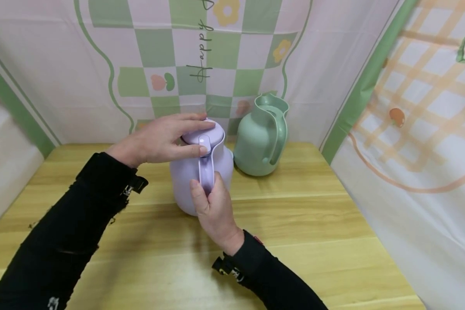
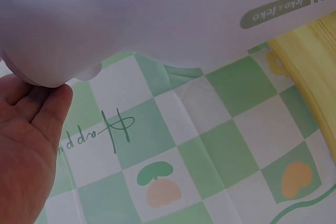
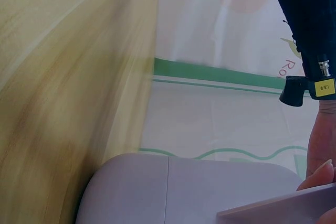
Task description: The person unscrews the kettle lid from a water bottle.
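A pale purple thermos jug [image 1: 182,181] stands on the wooden table with its handle [image 1: 206,174] turned toward me. My right hand [image 1: 217,211] grips this handle low down, its thumb along the side. Over the top, my left hand [image 1: 159,137] holds the jug's round lid [image 1: 213,133], fingers across the far side and thumb at the lid's near tab [image 1: 204,142]. In the left wrist view, fingertips [image 2: 63,95] meet the lid's edge beside the purple body [image 2: 173,19]. The right wrist view shows the jug's side [image 3: 131,192] and part of its handle [image 3: 289,205].
A green thermos jug [image 1: 253,137] of similar shape stands just behind and to the right, close beside the purple one. The wooden table [image 1: 302,241] ends at a checked, printed cloth [image 1: 155,47] at the back, with more cloth [image 1: 410,129] along the right.
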A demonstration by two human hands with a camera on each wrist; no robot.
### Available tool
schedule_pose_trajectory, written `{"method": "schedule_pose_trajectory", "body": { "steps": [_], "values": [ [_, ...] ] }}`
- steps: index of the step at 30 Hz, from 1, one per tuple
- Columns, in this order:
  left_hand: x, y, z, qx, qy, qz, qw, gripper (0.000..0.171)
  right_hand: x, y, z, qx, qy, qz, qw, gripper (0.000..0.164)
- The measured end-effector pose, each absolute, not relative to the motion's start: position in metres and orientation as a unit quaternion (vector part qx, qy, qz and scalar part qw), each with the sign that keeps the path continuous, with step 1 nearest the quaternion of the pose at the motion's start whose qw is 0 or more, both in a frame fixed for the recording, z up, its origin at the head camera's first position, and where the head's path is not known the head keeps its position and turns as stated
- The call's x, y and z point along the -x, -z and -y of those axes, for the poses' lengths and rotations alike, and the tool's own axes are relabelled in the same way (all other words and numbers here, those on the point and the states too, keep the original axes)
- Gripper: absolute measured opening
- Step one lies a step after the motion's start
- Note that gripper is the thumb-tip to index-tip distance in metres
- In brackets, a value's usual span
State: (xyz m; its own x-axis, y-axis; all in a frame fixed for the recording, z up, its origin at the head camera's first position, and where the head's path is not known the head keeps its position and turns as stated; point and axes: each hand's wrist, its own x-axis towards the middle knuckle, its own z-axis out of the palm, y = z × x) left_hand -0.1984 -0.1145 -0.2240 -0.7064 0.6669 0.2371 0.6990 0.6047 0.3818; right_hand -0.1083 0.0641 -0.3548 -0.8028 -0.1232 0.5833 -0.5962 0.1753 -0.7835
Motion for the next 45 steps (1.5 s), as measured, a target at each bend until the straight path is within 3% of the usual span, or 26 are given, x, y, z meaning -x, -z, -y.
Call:
{"method": "schedule_pose_trajectory", "body": {
  "steps": [16, 45],
  "values": [
    [0.1967, 0.2278, 0.1115, 0.387, 0.225, 0.893, 0.056, 0.064, 0.1085, 0.3545, -0.0623, -0.240, -0.598, 0.737, 0.204, 0.024],
    [0.1913, 0.2307, 0.1062, 0.374, 0.208, 0.899, 0.089, 0.066, 0.1083, 0.3548, -0.0595, -0.222, -0.592, 0.740, 0.230, 0.030]
  ]
}}
